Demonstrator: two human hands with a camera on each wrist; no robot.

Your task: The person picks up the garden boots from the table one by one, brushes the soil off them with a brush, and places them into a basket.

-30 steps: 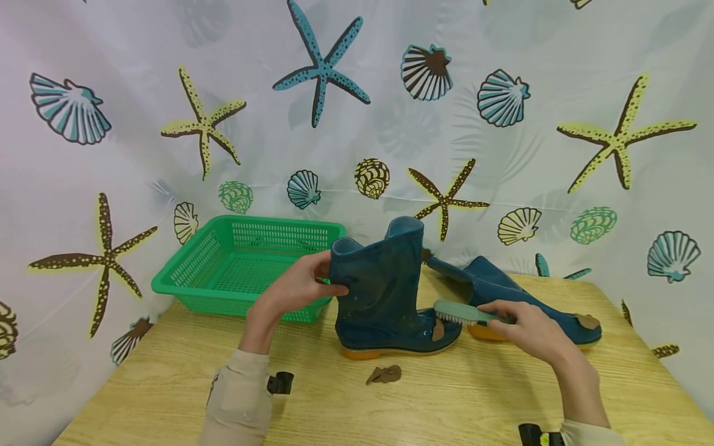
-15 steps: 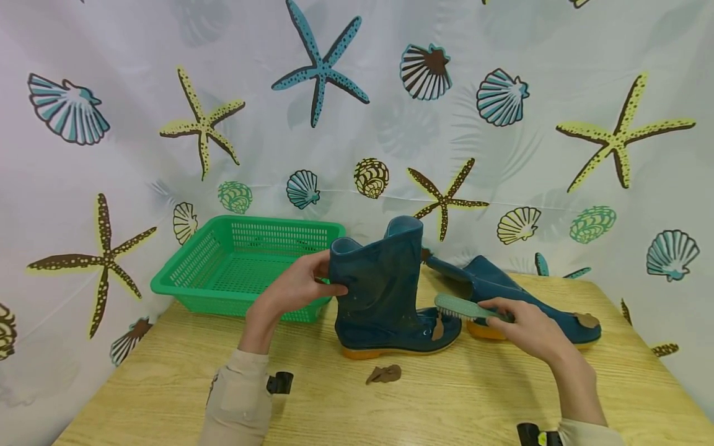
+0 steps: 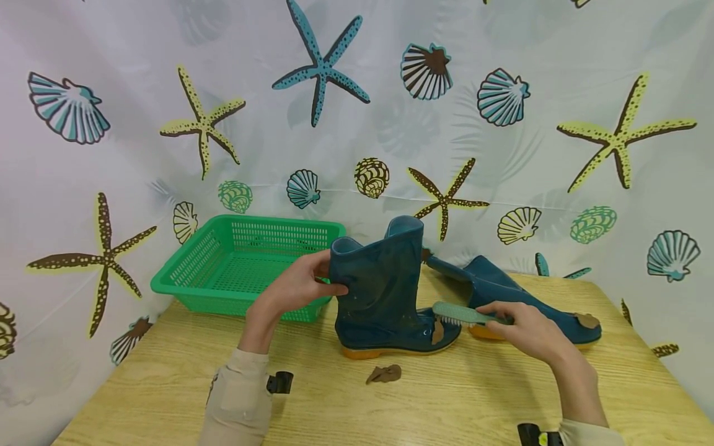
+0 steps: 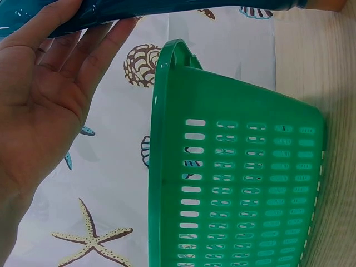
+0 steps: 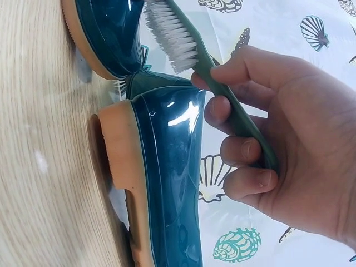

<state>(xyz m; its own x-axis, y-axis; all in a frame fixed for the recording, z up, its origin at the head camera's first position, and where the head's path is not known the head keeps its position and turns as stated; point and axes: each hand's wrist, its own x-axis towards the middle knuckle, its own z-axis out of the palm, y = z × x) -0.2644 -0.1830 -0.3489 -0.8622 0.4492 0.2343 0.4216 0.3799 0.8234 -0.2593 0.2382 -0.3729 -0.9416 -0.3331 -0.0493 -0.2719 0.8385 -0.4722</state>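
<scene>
A dark blue rubber boot (image 3: 379,291) with a tan sole stands upright on the table, its toe to the right. The left hand (image 3: 298,282) grips the back of its shaft, thumb on the near side; the left wrist view shows that hand (image 4: 50,94) at the boot's edge. In the right hand (image 3: 527,328) is a green brush (image 3: 457,313) with white bristles, held by its handle with curled fingers (image 5: 239,150). The bristles are at the boot's toe, by a brown smear (image 3: 437,331). Whether they touch it I cannot tell.
A second blue boot (image 3: 502,288) lies on its side at the right, a brown patch (image 3: 587,321) on its toe. A green plastic basket (image 3: 248,297) stands at the back left. A brown scrap (image 3: 385,374) lies on the wooden table (image 3: 334,409), before a patterned curtain (image 3: 390,124).
The brush shifts slightly back and forth over the boot's toe in the right hand. The brown smear there looks longer than a second ago. The left hand and boot stay in place.
</scene>
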